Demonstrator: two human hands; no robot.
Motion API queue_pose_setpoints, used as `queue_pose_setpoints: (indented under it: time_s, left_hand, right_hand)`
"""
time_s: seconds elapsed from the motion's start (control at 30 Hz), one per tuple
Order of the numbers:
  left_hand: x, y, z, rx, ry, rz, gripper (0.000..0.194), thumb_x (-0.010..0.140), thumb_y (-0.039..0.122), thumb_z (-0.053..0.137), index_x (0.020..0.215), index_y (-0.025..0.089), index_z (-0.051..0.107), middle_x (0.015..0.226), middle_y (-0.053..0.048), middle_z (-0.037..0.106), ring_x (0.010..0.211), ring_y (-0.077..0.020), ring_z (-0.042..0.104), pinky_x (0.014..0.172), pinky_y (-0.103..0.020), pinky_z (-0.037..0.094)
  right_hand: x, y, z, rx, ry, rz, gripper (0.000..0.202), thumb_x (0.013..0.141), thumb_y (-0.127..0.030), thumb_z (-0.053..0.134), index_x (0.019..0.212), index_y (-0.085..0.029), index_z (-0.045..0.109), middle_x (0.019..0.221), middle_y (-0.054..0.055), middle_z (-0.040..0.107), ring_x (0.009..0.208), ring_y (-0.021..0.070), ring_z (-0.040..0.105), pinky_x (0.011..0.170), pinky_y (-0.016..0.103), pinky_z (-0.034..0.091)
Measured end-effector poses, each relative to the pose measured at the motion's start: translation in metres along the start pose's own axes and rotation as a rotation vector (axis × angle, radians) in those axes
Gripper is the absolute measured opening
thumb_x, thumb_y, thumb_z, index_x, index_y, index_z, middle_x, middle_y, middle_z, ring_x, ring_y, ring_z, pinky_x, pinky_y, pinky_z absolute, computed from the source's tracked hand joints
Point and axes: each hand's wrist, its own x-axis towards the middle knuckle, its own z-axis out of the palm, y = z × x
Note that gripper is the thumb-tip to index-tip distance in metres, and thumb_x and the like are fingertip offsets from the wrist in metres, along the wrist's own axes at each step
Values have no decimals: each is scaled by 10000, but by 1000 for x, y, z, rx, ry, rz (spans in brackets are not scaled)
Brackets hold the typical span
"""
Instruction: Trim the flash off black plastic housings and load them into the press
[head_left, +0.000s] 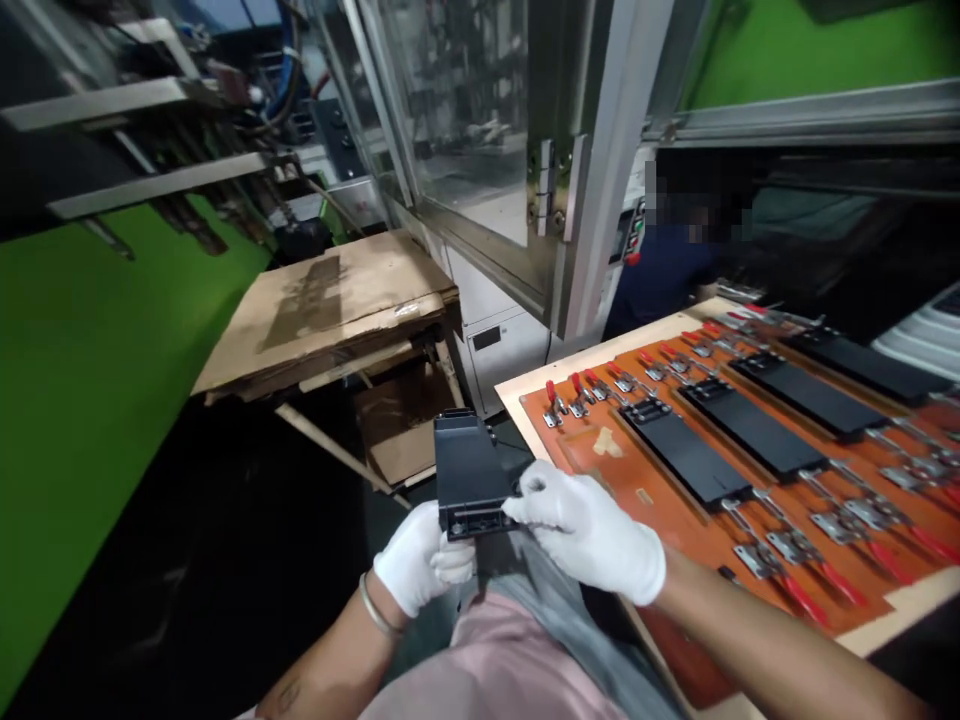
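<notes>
White-gloved left hand (421, 560) (it is partly hidden) holds the long, black, box-like part (471, 465), lengthwise pointing away; white-gloved right hand (589, 530) pinches near corner.

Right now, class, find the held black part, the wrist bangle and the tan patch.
Black part (470, 465): head view, broad flat face.
Bangle (371, 608): head view, curved outer band.
Tan patch (607, 443): head view, its middle.
</notes>
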Motion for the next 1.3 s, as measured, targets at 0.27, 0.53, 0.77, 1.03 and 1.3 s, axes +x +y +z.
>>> queue_pose_setpoints:
  time_s: [0.27, 0.53, 0.77, 1.03, 1.3]
  left_hand:
    - [38, 44, -1, 117, -84, -195, 308, 817, 86, 435, 516, 148, 419, 410, 57, 293, 305, -30, 164, 348, -154, 188]
    - [55, 19, 6, 133, -152, -254, 329, 845, 117, 409, 520, 142, 452, 403, 48, 314, 306, -39, 153, 342, -166, 182]
    - [46, -18, 19, 69, -91, -210, 376, 870, 182, 397, 496, 161, 423, 382, 45, 298, 292, -47, 185, 332, -173, 201]
    - [33, -28, 27, 94, 20, -144, 361, 820, 175, 424, 460, 156, 421, 368, 43, 296, 280, -34, 153, 320, -161, 145]
    - [41, -22, 24, 121, 112, -101, 313, 803, 156, 441, 491, 145, 463, 362, 40, 304, 281, -37, 171, 327, -158, 174]
  right_hand:
    - [4, 1, 12, 39, 195, 187, 320, 810, -84, 456, 948, -211, 716, 887, 37, 575, 712, 126, 551, 658, 232, 427]
    - [-20, -7, -4, -40, 219, 225, 306, 849, -111, 433, 898, -206, 720, 846, 29, 562, 665, 109, 522, 632, 217, 418]
    - [-38, -6, -5, -24, 2, 137, 298, 776, -97, 495, 885, -246, 729, 880, 12, 568, 630, 108, 495, 598, 233, 370]
    - [-39, 6, -8, -1, -39, 75, 208, 835, -152, 497, 841, -222, 693, 828, -8, 548, 577, 91, 435, 546, 242, 287]
    - [-42, 25, -4, 19, -71, 77, 213, 838, -161, 501, 894, -239, 692, 916, -1, 560, 591, 101, 429, 542, 263, 257]
